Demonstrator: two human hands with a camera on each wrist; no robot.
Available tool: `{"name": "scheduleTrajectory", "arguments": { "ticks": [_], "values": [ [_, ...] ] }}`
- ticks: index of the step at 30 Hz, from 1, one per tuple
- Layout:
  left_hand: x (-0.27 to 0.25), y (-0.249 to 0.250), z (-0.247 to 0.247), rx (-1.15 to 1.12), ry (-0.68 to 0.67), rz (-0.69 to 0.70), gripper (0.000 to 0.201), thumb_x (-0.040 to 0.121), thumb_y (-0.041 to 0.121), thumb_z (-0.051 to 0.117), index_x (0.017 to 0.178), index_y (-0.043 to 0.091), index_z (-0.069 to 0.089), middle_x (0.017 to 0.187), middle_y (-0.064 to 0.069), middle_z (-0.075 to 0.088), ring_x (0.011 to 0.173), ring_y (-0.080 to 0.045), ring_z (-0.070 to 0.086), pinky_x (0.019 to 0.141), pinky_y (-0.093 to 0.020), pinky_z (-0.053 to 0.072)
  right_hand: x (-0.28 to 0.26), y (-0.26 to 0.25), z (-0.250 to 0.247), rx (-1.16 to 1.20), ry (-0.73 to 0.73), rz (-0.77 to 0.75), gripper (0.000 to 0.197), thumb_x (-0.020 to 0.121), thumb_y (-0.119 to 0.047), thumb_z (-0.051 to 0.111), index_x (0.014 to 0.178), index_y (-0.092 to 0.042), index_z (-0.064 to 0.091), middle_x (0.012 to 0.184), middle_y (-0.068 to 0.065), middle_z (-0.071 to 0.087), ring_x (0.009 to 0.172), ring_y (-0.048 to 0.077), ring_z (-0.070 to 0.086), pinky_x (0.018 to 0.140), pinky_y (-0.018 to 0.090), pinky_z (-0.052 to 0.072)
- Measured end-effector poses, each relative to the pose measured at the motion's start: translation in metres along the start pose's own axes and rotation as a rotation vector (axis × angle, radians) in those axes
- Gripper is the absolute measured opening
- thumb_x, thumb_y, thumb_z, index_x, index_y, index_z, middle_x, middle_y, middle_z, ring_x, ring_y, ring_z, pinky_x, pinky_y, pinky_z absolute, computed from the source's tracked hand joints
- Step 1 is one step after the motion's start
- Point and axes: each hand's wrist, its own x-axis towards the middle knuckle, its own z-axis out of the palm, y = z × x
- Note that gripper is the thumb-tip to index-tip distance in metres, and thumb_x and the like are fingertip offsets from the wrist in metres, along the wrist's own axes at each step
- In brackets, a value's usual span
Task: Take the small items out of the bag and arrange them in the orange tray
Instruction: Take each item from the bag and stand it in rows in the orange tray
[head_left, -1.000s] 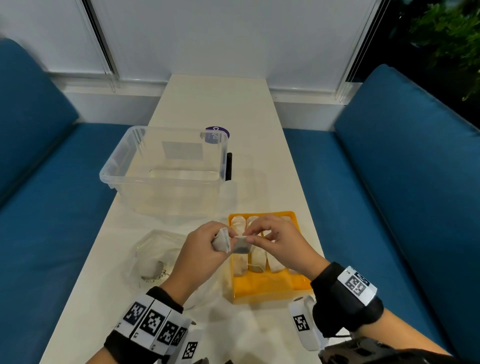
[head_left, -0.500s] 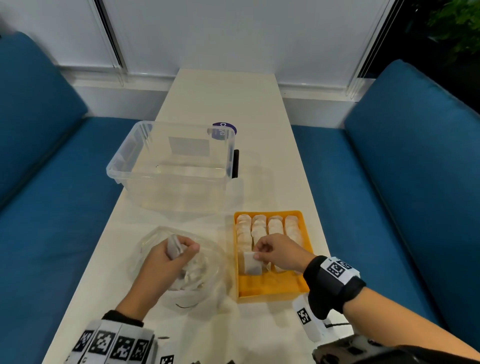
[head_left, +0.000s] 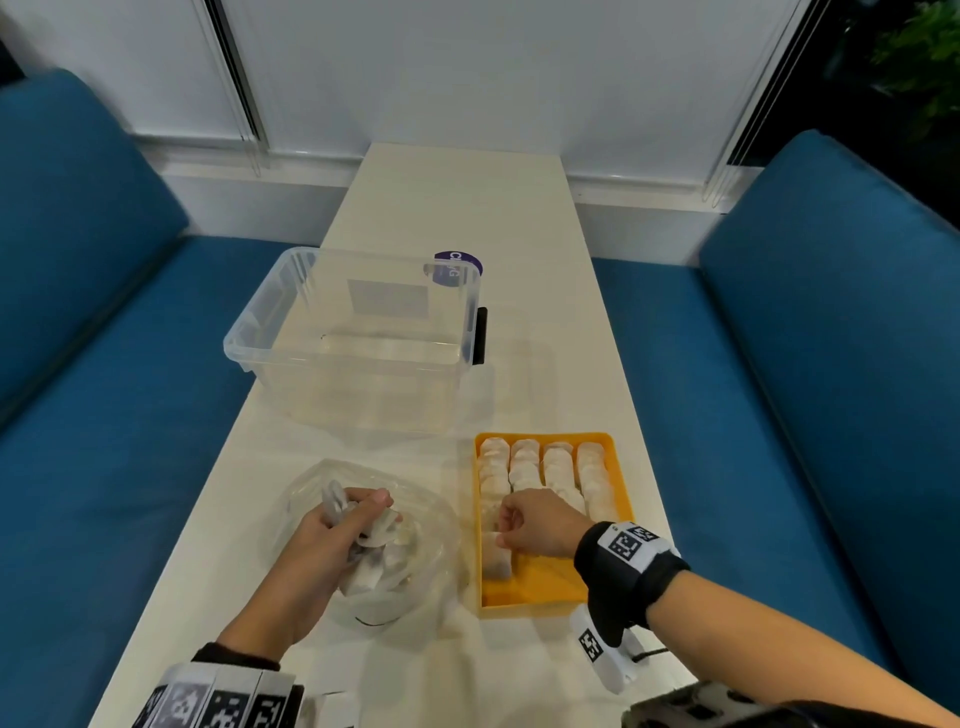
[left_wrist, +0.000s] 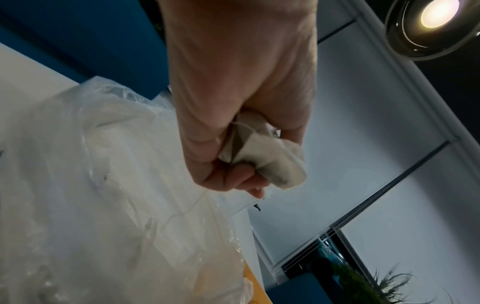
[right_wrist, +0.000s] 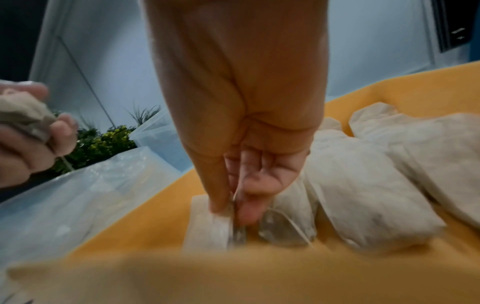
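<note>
While right hand (head_left: 537, 522) lowers white paper tea sachet (right_wrist: 207, 224) into near-left end of orange plastic tray (head_left: 540, 590): hands now parted, a second ago joined above tray edge. Handover done, another sachet nearly seated. Pinched between right thumb and fingertips (right_wrist: 245, 207), touching tray floor, beside four filled rows. Left hand (head_left: 332, 530) back over clear plastic bag (head_left: 431, 525), fist curled round crumpled sachet (left_wrist: 270, 160). More sachets left in bag.
</note>
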Motion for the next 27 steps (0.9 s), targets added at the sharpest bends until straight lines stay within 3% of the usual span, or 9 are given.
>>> {"name": "scheduleTrajectory", "arguments": {
  "ticks": [3,4,6,8,12,16,21,24,27],
  "values": [
    [-0.001,0.003,0.000,0.018,-0.025,-0.015,0.074,0.042,0.060,0.082,0.094,0.010,0.064,0.087,-0.005,0.071,0.066,-0.005,0.067,0.067,-0.023,0.047,0.000,0.001,0.003,-0.038,0.075,-0.003,0.012,0.085,-0.021,0.065,0.091,-0.011,0.065,0.084,-0.002,0.058,0.079,0.012,0.052,0.061,0.015,0.035],
    [0.000,0.003,0.001,0.020,-0.037,-0.028,0.074,0.042,0.061,0.081,0.094,0.011,0.064,0.086,-0.004,0.071,0.065,-0.005,0.066,0.066,-0.023,0.047,0.000,0.001,0.004,-0.030,0.096,-0.001,0.010,0.085,-0.021,0.065,0.088,-0.013,0.064,0.085,-0.002,0.058,0.079,0.012,0.052,0.059,0.014,0.034],
    [-0.001,0.005,0.002,0.007,-0.065,-0.073,0.051,0.068,0.051,0.073,0.098,0.011,0.064,0.092,-0.006,0.070,0.072,-0.008,0.067,0.068,-0.024,0.047,0.000,0.000,0.003,-0.018,0.114,0.005,0.008,0.085,-0.022,0.065,0.084,-0.017,0.059,0.084,-0.002,0.057,0.080,0.013,0.052,0.058,0.012,0.033],
    [0.000,0.008,0.003,0.008,-0.092,-0.122,0.034,0.081,0.040,0.059,0.099,0.011,0.065,0.099,-0.008,0.069,0.084,-0.014,0.067,0.073,-0.026,0.047,-0.003,-0.001,0.001,-0.015,0.111,0.004,0.009,0.085,-0.022,0.066,0.087,-0.019,0.058,0.082,-0.005,0.055,0.080,0.013,0.052,0.058,0.012,0.032],
    [0.000,0.013,0.008,0.008,-0.117,-0.164,0.032,0.087,0.040,0.052,0.094,0.012,0.067,0.093,-0.006,0.069,0.085,-0.017,0.065,0.073,-0.028,0.049,-0.017,-0.010,-0.012,0.021,0.176,0.004,0.017,0.088,-0.022,0.063,0.103,-0.016,0.059,0.073,-0.009,0.048,0.072,0.010,0.050,0.062,0.017,0.041],
    [0.001,0.016,0.017,0.003,-0.134,-0.172,0.043,0.089,0.042,0.051,0.106,0.006,0.066,0.100,-0.013,0.068,0.093,-0.021,0.065,0.077,-0.029,0.050,-0.038,-0.038,-0.027,0.104,0.349,-0.175,0.003,0.091,-0.024,0.057,0.094,-0.022,0.057,0.068,-0.008,0.046,0.060,0.006,0.042,0.061,0.018,0.038],
    [0.005,0.017,0.025,-0.100,-0.103,-0.187,0.039,0.089,0.038,0.055,0.104,0.004,0.063,0.099,-0.013,0.067,0.094,-0.022,0.064,0.089,-0.036,0.050,-0.067,-0.071,-0.024,0.021,0.229,-0.597,0.024,0.088,-0.021,0.061,0.110,-0.029,0.056,0.093,-0.007,0.043,0.078,-0.002,0.042,0.071,0.011,0.036],
    [0.003,0.020,0.030,-0.132,-0.117,-0.187,0.032,0.089,0.035,0.055,0.092,0.004,0.063,0.082,-0.012,0.064,0.085,-0.022,0.062,0.090,-0.038,0.050,-0.068,-0.073,-0.011,-0.055,0.239,-0.644,0.030,0.086,-0.027,0.064,0.114,-0.029,0.056,0.097,-0.004,0.040,0.084,0.009,0.043,0.075,0.020,0.041],
    [0.001,0.021,0.032,-0.134,-0.130,-0.183,0.032,0.091,0.034,0.053,0.092,0.003,0.063,0.071,-0.007,0.067,0.078,-0.019,0.065,0.083,-0.035,0.054,-0.067,-0.073,-0.004,0.024,0.329,-0.653,0.018,0.087,-0.026,0.063,0.105,-0.023,0.064,0.090,-0.008,0.039,0.080,0.004,0.041,0.071,0.014,0.037]
  ]
}}
